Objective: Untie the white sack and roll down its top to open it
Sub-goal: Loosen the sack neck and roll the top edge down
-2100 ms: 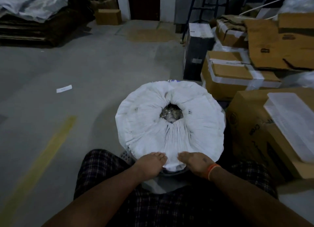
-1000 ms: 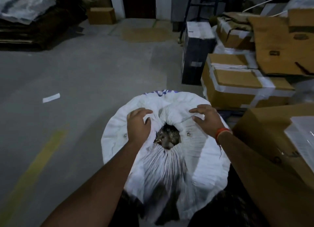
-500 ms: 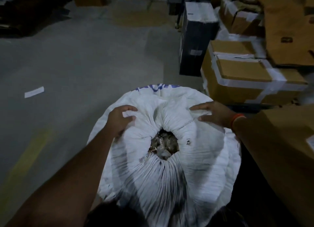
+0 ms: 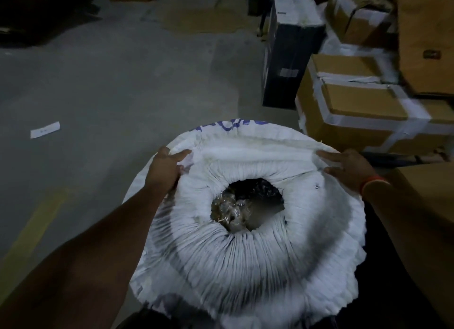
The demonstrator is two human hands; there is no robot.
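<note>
On far rim of white sack (image 4: 245,255), left hand (image 4: 163,171) pinches cloth, right hand (image 4: 351,168) looks flat, unclenched; roll evenly.

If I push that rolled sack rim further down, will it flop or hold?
The white sack rim is thickly pleated, so it probably holds its ring shape. The far edge, stretched between left hand and right hand, looks limp. The full sack likely won't tip.

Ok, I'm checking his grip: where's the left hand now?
In the head view, the left hand grips the white sack's rolled rim at its far-left edge.
</note>
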